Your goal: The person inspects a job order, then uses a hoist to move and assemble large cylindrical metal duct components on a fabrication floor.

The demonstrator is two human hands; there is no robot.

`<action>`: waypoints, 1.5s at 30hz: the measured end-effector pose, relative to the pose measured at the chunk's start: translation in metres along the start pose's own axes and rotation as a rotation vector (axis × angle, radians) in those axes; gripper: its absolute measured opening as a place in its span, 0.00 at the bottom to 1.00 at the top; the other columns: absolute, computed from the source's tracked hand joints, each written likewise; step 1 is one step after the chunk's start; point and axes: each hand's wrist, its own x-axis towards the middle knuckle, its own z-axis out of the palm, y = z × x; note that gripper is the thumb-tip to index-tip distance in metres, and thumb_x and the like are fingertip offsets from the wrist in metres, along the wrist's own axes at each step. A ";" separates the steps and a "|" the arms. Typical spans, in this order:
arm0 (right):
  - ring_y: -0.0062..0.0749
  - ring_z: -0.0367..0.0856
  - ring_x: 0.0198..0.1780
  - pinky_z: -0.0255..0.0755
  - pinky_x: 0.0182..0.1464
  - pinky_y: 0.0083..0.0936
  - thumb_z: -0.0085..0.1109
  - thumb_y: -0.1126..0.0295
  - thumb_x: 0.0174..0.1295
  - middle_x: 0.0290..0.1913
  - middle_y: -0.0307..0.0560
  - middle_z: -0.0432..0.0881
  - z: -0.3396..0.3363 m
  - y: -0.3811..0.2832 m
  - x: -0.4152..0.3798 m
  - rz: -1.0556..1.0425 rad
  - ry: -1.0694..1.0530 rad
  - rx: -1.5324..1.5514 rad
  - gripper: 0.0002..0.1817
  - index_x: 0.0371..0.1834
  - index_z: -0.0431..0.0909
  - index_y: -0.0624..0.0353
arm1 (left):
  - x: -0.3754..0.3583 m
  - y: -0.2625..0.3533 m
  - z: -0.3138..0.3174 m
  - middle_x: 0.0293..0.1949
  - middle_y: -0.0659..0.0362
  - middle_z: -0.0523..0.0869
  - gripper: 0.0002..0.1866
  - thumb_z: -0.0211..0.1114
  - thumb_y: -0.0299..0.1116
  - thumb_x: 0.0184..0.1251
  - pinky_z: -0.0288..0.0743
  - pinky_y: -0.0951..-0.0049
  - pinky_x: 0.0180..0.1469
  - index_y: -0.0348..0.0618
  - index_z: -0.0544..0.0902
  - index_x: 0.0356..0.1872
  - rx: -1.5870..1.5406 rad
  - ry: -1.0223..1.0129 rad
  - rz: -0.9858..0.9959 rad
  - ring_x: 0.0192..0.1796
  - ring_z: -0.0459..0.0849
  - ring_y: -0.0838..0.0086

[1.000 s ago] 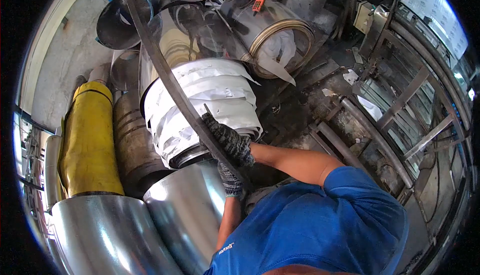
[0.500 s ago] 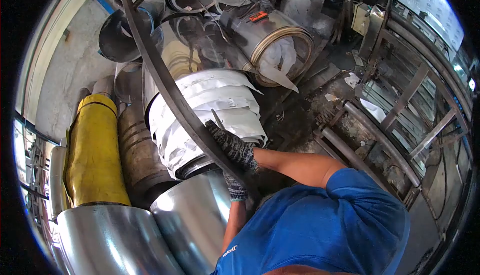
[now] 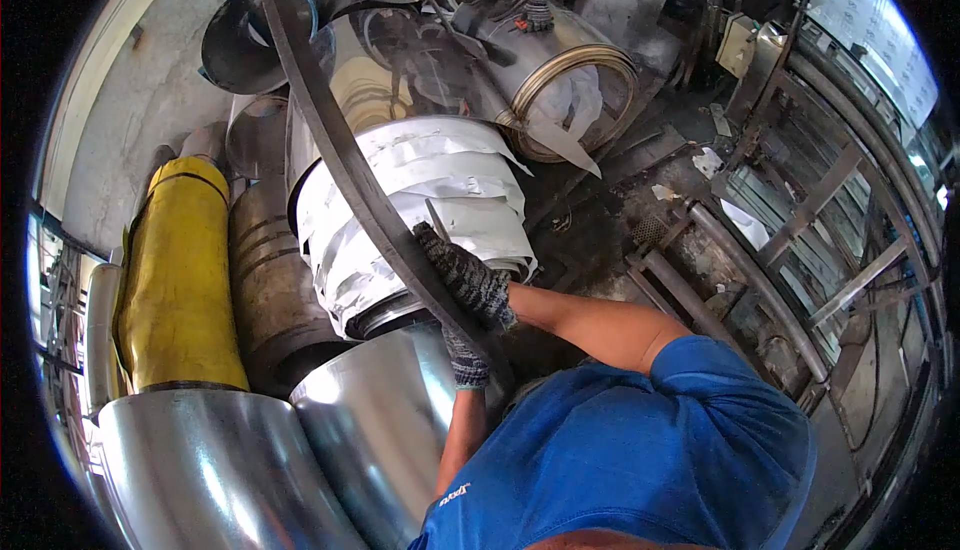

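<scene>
A long dark steel bar (image 3: 345, 170) slants down from a chain at the top toward my body. My right hand (image 3: 468, 278), in a grey knitted glove, is closed along the bar's right side. A thin pointed piece of metal (image 3: 437, 220) sticks up just past its fingertips. Lower down, my left hand (image 3: 466, 350), gloved alike, grips the bar from its left and underneath; the bar hides part of its fingers. Behind the bar lies a coil wrapped in torn white sheeting (image 3: 430, 190). Close below my left hand is a shiny metal coil (image 3: 385, 400).
Another shiny coil (image 3: 220, 460), a yellow-wrapped roll (image 3: 180, 280) and a brown coil (image 3: 280, 280) stand at left. Farther back, a co-worker's gloved hand (image 3: 537, 14) rests on a coil with a ringed end (image 3: 625, 80). Metal frames and pipes (image 3: 760, 270) line the right.
The co-worker's hand has come down over the orange object on the far coil, now mostly covered. My hands keep their grip on the bar; the view has shifted slightly.
</scene>
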 end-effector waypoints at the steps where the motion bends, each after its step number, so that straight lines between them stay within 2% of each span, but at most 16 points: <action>1: 0.38 0.70 0.62 0.56 0.66 0.26 0.29 0.61 0.75 0.65 0.57 0.68 0.004 -0.014 -0.005 0.001 -0.005 -0.002 0.26 0.72 0.51 0.64 | 0.002 0.005 -0.004 0.60 0.47 0.71 0.36 0.65 0.36 0.53 0.62 0.65 0.65 0.38 0.64 0.64 0.030 -0.001 0.023 0.63 0.69 0.57; 4: 0.37 0.72 0.60 0.58 0.65 0.27 0.29 0.57 0.75 0.62 0.57 0.71 0.016 -0.030 -0.014 0.169 0.023 0.220 0.28 0.70 0.54 0.65 | 0.005 -0.001 -0.006 0.60 0.46 0.71 0.35 0.64 0.36 0.53 0.61 0.65 0.65 0.37 0.64 0.64 0.017 0.011 0.046 0.63 0.69 0.56; 6: 0.38 0.74 0.56 0.62 0.61 0.29 0.29 0.56 0.75 0.57 0.60 0.75 0.016 0.036 0.007 -0.582 0.318 -0.564 0.28 0.69 0.55 0.65 | 0.004 -0.015 -0.005 0.58 0.46 0.72 0.34 0.63 0.36 0.54 0.62 0.64 0.64 0.36 0.65 0.63 -0.029 0.030 0.046 0.62 0.69 0.55; 10: 0.44 0.77 0.47 0.66 0.56 0.33 0.28 0.60 0.75 0.50 0.64 0.77 0.010 0.008 0.007 0.170 0.011 0.064 0.25 0.70 0.54 0.61 | -0.001 -0.045 0.001 0.51 0.45 0.75 0.28 0.60 0.38 0.58 0.66 0.62 0.58 0.36 0.68 0.58 0.028 0.010 0.019 0.55 0.73 0.54; 15: 0.36 0.76 0.42 0.66 0.53 0.30 0.23 0.46 0.74 0.39 0.56 0.80 0.006 0.029 0.003 -0.005 0.047 -0.227 0.33 0.57 0.71 0.63 | -0.011 -0.047 0.010 0.47 0.47 0.77 0.25 0.60 0.37 0.58 0.68 0.61 0.55 0.36 0.70 0.55 -0.370 0.053 -0.230 0.52 0.74 0.55; 17: 0.32 0.74 0.40 0.67 0.50 0.29 0.27 0.42 0.72 0.36 0.53 0.80 0.007 0.031 -0.002 0.067 0.072 -0.079 0.35 0.52 0.75 0.64 | -0.018 -0.031 0.005 0.46 0.48 0.78 0.23 0.62 0.37 0.57 0.69 0.61 0.53 0.37 0.72 0.53 0.106 0.119 0.254 0.52 0.75 0.57; 21: 0.26 0.72 0.37 0.67 0.45 0.26 0.35 0.34 0.66 0.35 0.43 0.80 0.019 0.002 -0.035 0.227 0.174 0.061 0.39 0.43 0.80 0.62 | -0.030 0.024 0.000 0.44 0.48 0.79 0.23 0.64 0.38 0.55 0.70 0.61 0.52 0.38 0.74 0.51 -0.056 0.106 0.029 0.50 0.76 0.59; 25: 0.25 0.72 0.37 0.68 0.44 0.23 0.39 0.40 0.69 0.37 0.39 0.79 0.011 0.010 -0.045 0.383 0.135 0.457 0.32 0.46 0.79 0.60 | -0.043 -0.017 0.025 0.45 0.48 0.79 0.20 0.54 0.41 0.65 0.70 0.63 0.52 0.37 0.75 0.51 -0.134 0.018 -0.183 0.50 0.77 0.60; 26: 0.22 0.73 0.37 0.70 0.46 0.21 0.41 0.48 0.71 0.39 0.39 0.80 0.002 0.045 -0.046 -0.201 0.070 -0.152 0.25 0.49 0.76 0.61 | -0.053 -0.024 0.033 0.45 0.48 0.79 0.19 0.50 0.42 0.69 0.70 0.64 0.52 0.37 0.75 0.51 -0.230 0.066 -0.303 0.50 0.77 0.60; 27: 0.22 0.74 0.37 0.71 0.45 0.23 0.42 0.51 0.71 0.40 0.40 0.80 -0.007 0.030 -0.057 -0.132 -0.024 -0.155 0.23 0.50 0.75 0.61 | -0.030 0.063 0.008 0.49 0.45 0.78 0.20 0.42 0.41 0.74 0.70 0.64 0.53 0.36 0.74 0.51 -0.308 -0.018 -0.444 0.52 0.77 0.59; 29: 0.22 0.76 0.36 0.74 0.43 0.26 0.44 0.54 0.71 0.40 0.41 0.81 -0.022 0.023 -0.067 -0.028 -0.091 0.071 0.21 0.51 0.74 0.61 | -0.043 0.019 0.032 0.59 0.42 0.73 0.25 0.47 0.42 0.73 0.60 0.64 0.65 0.34 0.68 0.62 0.132 0.063 0.088 0.62 0.69 0.53; 31: 0.28 0.75 0.44 0.72 0.50 0.30 0.46 0.57 0.70 0.46 0.46 0.79 -0.044 0.064 -0.089 -0.015 0.045 0.146 0.19 0.53 0.73 0.61 | -0.039 0.036 0.038 0.51 0.45 0.79 0.21 0.39 0.36 0.74 0.69 0.61 0.56 0.34 0.71 0.57 -0.066 0.119 0.113 0.54 0.76 0.51; 35: 0.33 0.74 0.54 0.68 0.59 0.32 0.46 0.59 0.70 0.52 0.50 0.76 -0.067 0.096 -0.120 0.047 -0.010 -0.015 0.19 0.55 0.71 0.62 | -0.039 0.067 0.037 0.50 0.41 0.79 0.22 0.40 0.42 0.75 0.69 0.60 0.56 0.38 0.72 0.58 -0.292 -0.115 -0.308 0.52 0.79 0.51; 38: 0.33 0.74 0.54 0.68 0.59 0.32 0.45 0.59 0.70 0.53 0.50 0.76 -0.085 0.107 -0.129 0.149 -0.065 0.001 0.20 0.56 0.71 0.62 | -0.043 0.074 0.039 0.50 0.45 0.80 0.18 0.44 0.32 0.71 0.72 0.61 0.53 0.37 0.72 0.57 -0.443 -0.033 -0.266 0.51 0.79 0.52; 41: 0.34 0.73 0.55 0.68 0.60 0.32 0.45 0.59 0.70 0.53 0.51 0.76 -0.102 0.103 -0.160 0.212 -0.093 0.005 0.20 0.56 0.71 0.62 | -0.051 0.076 0.045 0.45 0.45 0.82 0.18 0.44 0.35 0.74 0.73 0.60 0.48 0.37 0.75 0.54 0.020 -0.062 -0.096 0.48 0.80 0.53; 45: 0.34 0.73 0.55 0.67 0.60 0.32 0.45 0.59 0.70 0.54 0.51 0.75 -0.110 0.116 -0.158 0.279 -0.118 0.050 0.20 0.57 0.70 0.62 | -0.061 0.088 0.043 0.40 0.45 0.83 0.17 0.45 0.36 0.74 0.73 0.58 0.44 0.36 0.75 0.53 -0.461 -0.033 -0.326 0.44 0.80 0.52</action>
